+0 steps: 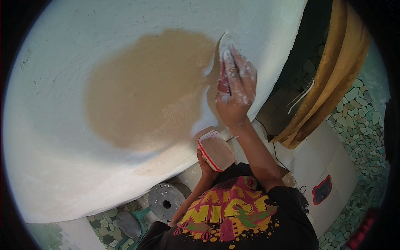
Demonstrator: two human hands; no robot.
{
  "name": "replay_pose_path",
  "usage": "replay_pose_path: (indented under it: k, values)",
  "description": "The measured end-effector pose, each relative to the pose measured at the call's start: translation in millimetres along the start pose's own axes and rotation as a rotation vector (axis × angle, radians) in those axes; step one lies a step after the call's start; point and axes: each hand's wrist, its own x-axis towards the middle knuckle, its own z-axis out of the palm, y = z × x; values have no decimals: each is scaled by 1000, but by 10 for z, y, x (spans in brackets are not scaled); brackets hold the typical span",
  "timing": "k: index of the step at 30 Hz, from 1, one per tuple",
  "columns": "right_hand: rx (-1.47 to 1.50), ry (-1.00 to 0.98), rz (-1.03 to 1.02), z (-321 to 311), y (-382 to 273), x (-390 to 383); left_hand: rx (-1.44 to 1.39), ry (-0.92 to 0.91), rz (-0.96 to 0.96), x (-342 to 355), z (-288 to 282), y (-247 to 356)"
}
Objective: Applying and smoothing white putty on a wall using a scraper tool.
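My right hand (pixel 237 83), smeared with white putty, is closed on a putty scraper (pixel 224 43). The scraper's pale, coated tip lies against the white wall (pixel 146 16), and a reddish part shows under my fingers. Left of it spreads a large tan patch (pixel 146 87) with soft edges. Wet white putty (pixel 204 110) marks the strip between that patch and my right wrist. Lower down, my left hand (pixel 205 166) grips a rectangular tub (pixel 217 151) by its side. The tub has a red rim and holds pale pinkish-white paste; most of my left fingers are hidden by it.
A brown curtain (pixel 333 79) hangs at the right beside a dark doorway (pixel 291 83). Below are a grey round spool-like disc (pixel 166 203), a green stool (pixel 137 223), a red-edged dark mat (pixel 322 190), thin cables, pale tiles (pixel 325 158) and green pebble flooring (pixel 358 121).
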Motion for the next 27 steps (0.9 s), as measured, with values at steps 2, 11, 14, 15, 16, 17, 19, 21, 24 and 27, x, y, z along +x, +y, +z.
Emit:
replay_pose_path:
  k: [2, 11, 14, 15, 16, 17, 19, 21, 24, 27]
  values:
    - [-22, -40, 6, 28, -90, -81, -4, -16, -4, 16, -3, -5]
    - [164, -216, 49, -345, -304, -340, 71, 58, 43, 61, 47, -68]
    - [118, -108, 60, -506, -105, -51, 30, 19, -14, 34, -16, -53]
    - [144, -45, 95, -494, 50, 28, -4, -22, -35, 27, -22, -44]
    - [170, 17, 129, -481, 152, 90, -38, -63, -55, 15, -27, -44]
    - [171, 16, 127, -465, 195, 161, -40, -64, -54, 17, -14, -37]
    - [63, -115, 72, -450, 225, 281, 19, -52, 9, 16, 12, -27]
    - [113, -150, 59, -431, 83, 263, 1, -53, -8, 29, -44, -16]
    - [274, -241, 99, -504, -38, 165, -23, -8, -29, 40, -30, -12]
    - [395, -251, 299, -590, 13, 205, -26, 26, -16, 49, -14, -17]
